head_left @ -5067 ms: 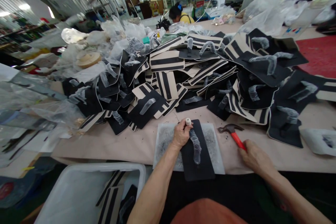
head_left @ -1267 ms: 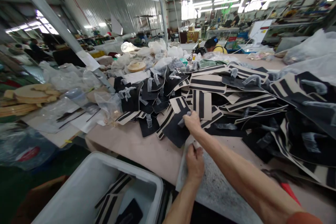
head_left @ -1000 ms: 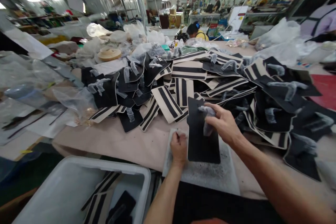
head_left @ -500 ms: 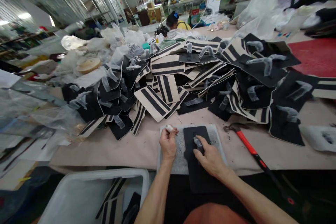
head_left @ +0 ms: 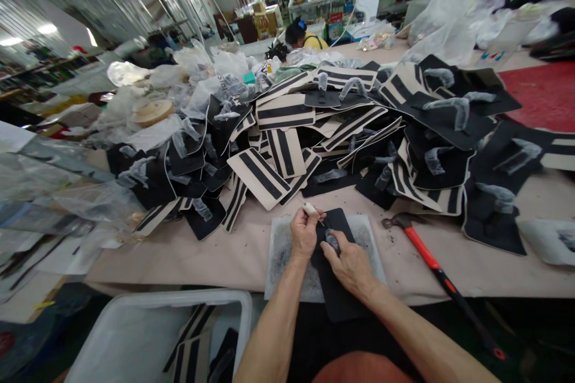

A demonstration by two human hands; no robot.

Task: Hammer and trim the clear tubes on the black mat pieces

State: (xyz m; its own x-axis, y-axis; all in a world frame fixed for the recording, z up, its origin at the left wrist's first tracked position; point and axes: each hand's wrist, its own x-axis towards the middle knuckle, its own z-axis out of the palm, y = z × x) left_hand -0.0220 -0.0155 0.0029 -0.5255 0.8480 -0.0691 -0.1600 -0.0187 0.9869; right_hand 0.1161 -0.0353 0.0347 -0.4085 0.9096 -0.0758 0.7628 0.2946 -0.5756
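My left hand is closed on a small white piece with a thin part sticking out; I cannot tell what kind it is. It is over the top left of a black panel. The fingers of my right hand are wrapped round the plastic-covered handle on this panel. Beneath the panel lies a pale, scuffed board at the table's front edge. The panel's lower end reaches past that edge, towards my body.
Behind my hands is a heap of black panels with striped pale backs. A red-and-black hammer lies to the right, its handle over the edge. At lower left, a plastic bin holds several panels. A person sits across the table.
My left hand has moved right with the white piece, from beside the panel to over its top. The panel's top has tilted slightly left, with my right hand still on the handle.
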